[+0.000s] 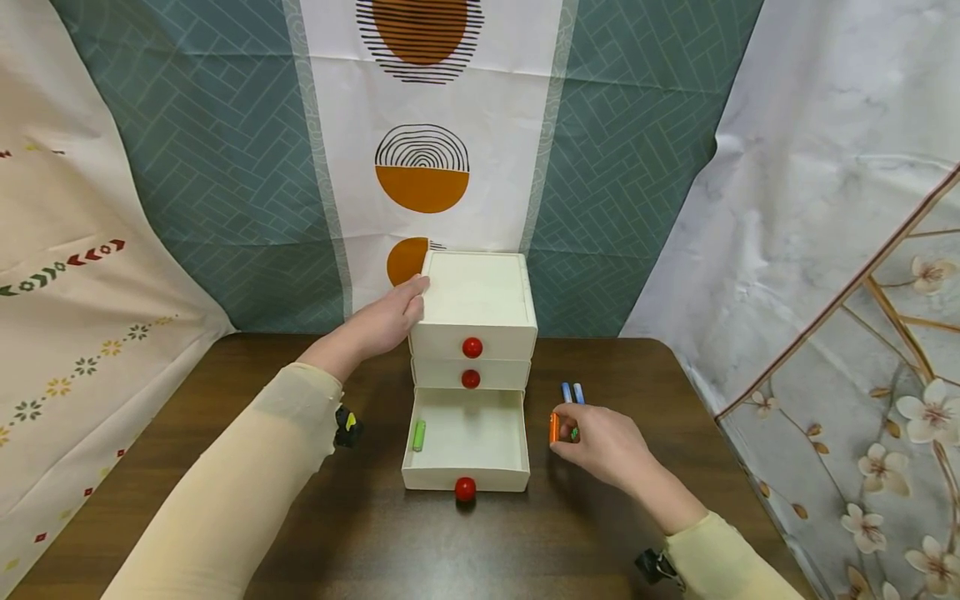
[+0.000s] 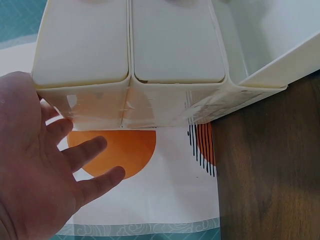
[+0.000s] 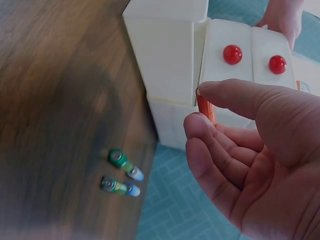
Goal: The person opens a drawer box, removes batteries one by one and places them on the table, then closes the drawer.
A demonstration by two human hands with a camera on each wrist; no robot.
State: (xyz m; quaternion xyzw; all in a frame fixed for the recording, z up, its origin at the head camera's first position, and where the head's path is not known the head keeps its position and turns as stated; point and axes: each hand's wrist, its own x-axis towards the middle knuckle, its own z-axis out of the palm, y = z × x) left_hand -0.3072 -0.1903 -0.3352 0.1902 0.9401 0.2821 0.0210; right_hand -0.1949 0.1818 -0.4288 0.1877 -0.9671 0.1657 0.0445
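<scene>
A small white cabinet [image 1: 476, 292] with red knobs stands on the table, its bottom drawer [image 1: 495, 481] pulled out. Inside that drawer, a green battery [image 1: 418, 435] lies near the left wall. My left hand [image 1: 382, 323] rests against the cabinet's upper left side, fingers [image 2: 90, 152] spread along it in the left wrist view. Right of the drawer, my right hand [image 1: 609, 446] pinches an orange battery [image 3: 205, 107] between thumb and fingertips, above the table. Beyond it, two batteries with green and blue wraps [image 3: 118, 158] stand on the table, partly hidden by that hand in the head view.
The two upper drawers [image 1: 435, 375] are closed. The brown wooden table [image 1: 337, 533] reaches back to a patterned cloth [image 1: 637, 167] behind the cabinet. Printed cloths also hang at the left and the right [image 1: 810, 250].
</scene>
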